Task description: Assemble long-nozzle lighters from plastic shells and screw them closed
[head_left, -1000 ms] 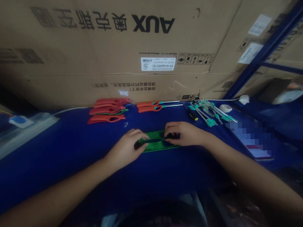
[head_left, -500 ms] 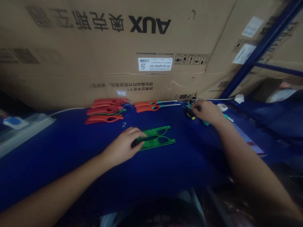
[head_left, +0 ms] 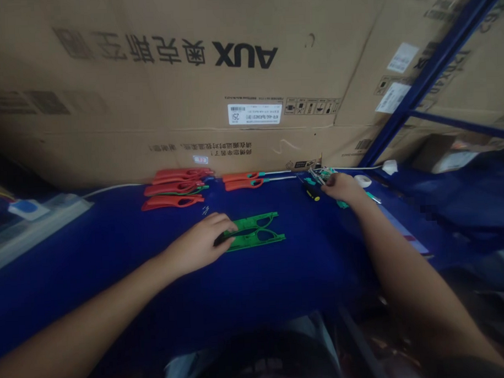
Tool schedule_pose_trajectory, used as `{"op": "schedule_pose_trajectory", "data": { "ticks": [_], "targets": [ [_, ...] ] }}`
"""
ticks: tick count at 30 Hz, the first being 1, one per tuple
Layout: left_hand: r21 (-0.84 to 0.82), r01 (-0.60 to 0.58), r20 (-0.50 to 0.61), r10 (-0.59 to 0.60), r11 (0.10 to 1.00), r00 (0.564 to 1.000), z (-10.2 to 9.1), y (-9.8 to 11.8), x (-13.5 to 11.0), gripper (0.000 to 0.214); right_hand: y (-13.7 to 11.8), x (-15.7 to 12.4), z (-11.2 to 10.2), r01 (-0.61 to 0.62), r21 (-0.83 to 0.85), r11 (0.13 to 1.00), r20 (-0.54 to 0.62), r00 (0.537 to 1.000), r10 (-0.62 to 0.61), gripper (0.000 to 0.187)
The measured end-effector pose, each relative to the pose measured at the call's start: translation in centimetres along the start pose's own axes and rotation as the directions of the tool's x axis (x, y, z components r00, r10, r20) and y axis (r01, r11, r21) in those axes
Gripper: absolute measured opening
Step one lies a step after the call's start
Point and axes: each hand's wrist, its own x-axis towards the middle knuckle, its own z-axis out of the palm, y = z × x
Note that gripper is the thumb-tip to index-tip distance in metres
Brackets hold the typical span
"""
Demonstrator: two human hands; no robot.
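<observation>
Two green lighter casing halves [head_left: 258,242] lie side by side on the blue work surface, each with an oval opening toward its right end. My left hand [head_left: 208,240] grips their left ends, fingers on the far half and thumb on the near one. At the back right, my right hand [head_left: 343,188] has its fingers closed at a small pile of metal and teal parts [head_left: 320,174]; whatever is between the fingertips is hidden. Just left of that hand lies a black and yellow screwdriver [head_left: 312,194].
Red lighter casings [head_left: 170,202] are stacked at the back left, near tiny pale pins [head_left: 205,210]. Orange lighters with metal tubes [head_left: 243,184] lie at the back middle. A white tape roll [head_left: 362,180] sits at right. A large cardboard box [head_left: 183,103] walls off the back.
My right hand has shifted slightly at the parts pile, and more of the metal and teal pieces now show beside its fingers. My left hand stays on the green halves. The view has tilted slightly.
</observation>
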Motion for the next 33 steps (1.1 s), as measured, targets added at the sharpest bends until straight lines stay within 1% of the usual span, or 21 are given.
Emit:
{"op": "schedule_pose_trajectory", "data": {
  "ticks": [3,5,8,10,12,14,16,18,19,20,21,22,23,25,26,27,28,31,32,33],
  "targets": [
    [0.007,-0.005,0.003,0.005,1.0,1.0,-0.1,0.0,0.0,0.017,-0.3,-0.3,-0.4,-0.074,0.034,0.997,-0.055,0.996,0.076,0.015],
    [0.014,-0.003,0.0,0.003,1.0,1.0,-0.2,0.0,-0.1,0.016,-0.5,-0.5,-0.6,-0.093,0.076,0.993,-0.099,0.99,0.1,0.016],
    [0.028,0.001,-0.001,-0.001,1.0,1.0,-0.3,0.0,-0.1,0.016,-0.9,-0.6,-1.0,-0.081,0.159,0.984,-0.155,0.982,0.106,0.015],
    [0.044,0.0,0.005,0.0,0.999,1.0,-0.4,-0.1,-0.1,0.016,-1.2,-0.7,-1.2,-0.055,0.223,0.973,-0.173,0.98,0.095,0.012],
    [0.062,-0.001,0.016,0.0,0.998,1.0,-0.6,-0.2,-0.1,0.017,-1.8,-0.9,-1.5,-0.01,0.296,0.955,-0.168,0.984,0.062,0.01],
    [0.093,0.008,0.031,-0.011,0.996,0.999,-0.9,-0.2,-0.2,0.017,-2.6,-1.4,-1.9,0.051,0.373,0.926,-0.139,0.99,0.001,0.01],
    [0.126,0.024,0.055,-0.031,0.992,0.998,-1.3,0.0,-0.3,0.017,-3.6,-2.3,-2.2,0.117,0.448,0.886,-0.095,0.992,-0.083,0.014],
    [0.141,0.037,0.071,-0.047,0.989,0.996,-1.8,0.5,-0.5,0.017,-4.9,-3.4,-2.6,0.191,0.53,0.826,-0.051,0.98,-0.194,0.022],
    [0.134,0.042,0.066,-0.052,0.99,0.996,-2.0,0.9,-0.5,0.018,-5.5,-4.1,-2.8,0.261,0.622,0.739,-0.025,0.949,-0.314,0.026],
    [0.133,0.047,0.047,-0.054,0.99,0.997,-2.3,1.3,-0.6,0.02,-6.2,-4.8,-3.0,0.318,0.697,0.643,-0.017,0.904,-0.428,0.03],
    [0.132,0.061,0.004,-0.062,0.989,0.998,-2.5,1.8,-0.7,0.022,-6.8,-5.6,-3.3,0.355,0.737,0.575,-0.02,0.862,-0.507,0.032],
    [0.118,0.088,-0.081,-0.078,0.989,0.994,-2.6,2.3,-0.8,0.026,-7.4,-6.5,-3.6,0.382,0.76,0.525,-0.026,0.826,-0.562,0.033],
    [0.092,0.124,-0.156,-0.109,0.988,0.982,-2.7,2.8,-0.8,0.033,-7.9,-7.3,-3.8,0.396,0.768,0.503,-0.013,0.795,-0.607,0.033],
    [0.032,0.19,-0.289,-0.172,0.981,0.942,-2.8,3.6,-0.8,0.045,-8.8,-8.8,-4.3,0.404,0.767,0.499,0.052,0.735,-0.676,0.029],
    [-0.003,0.203,-0.319,-0.194,0.979,0.928,-2.7,4.0,-0.7,0.051,-9.1,-9.3,-4.4,0.411,0.764,0.497,0.077,0.707,-0.703,0.027],
    [-0.047,0.211,-0.321,-0.215,0.976,0.923,-2.7,4.3,-0.6,0.054,-9.4,-9.7,-4.4,0.421,0.76,0.496,0.091,0.686,-0.722,0.026],
    [-0.096,0.213,-0.3,-0.233,0.972,0.925,-2.6,4.5,-0.4,0.055,-9.5,-10.0,-4.3,0.42,0.761,0.494,0.111,0.665,-0.738,0.026],
    [-0.235,0.224,-0.173,-0.268,0.946,0.948,-2.0,4.9,0.3,0.05,-9.5,-10.0,-3.3,0.38,0.796,0.472,0.175,0.602,-0.779,0.026],
    [-0.262,0.227,-0.145,-0.27,0.938,0.952,-1.7,5.0,0.5,0.047,-9.4,-9.9,-2.8,0.358,0.813,0.458,0.188,0.584,-0.789,0.026],
    [-0.273,0.225,-0.134,-0.269,0.935,0.954,-1.4,5.0,0.6,0.045,-9.3,-9.8,-2.3,0.341,0.829,0.444,0.189,0.577,-0.795,0.026]
  ]
}}
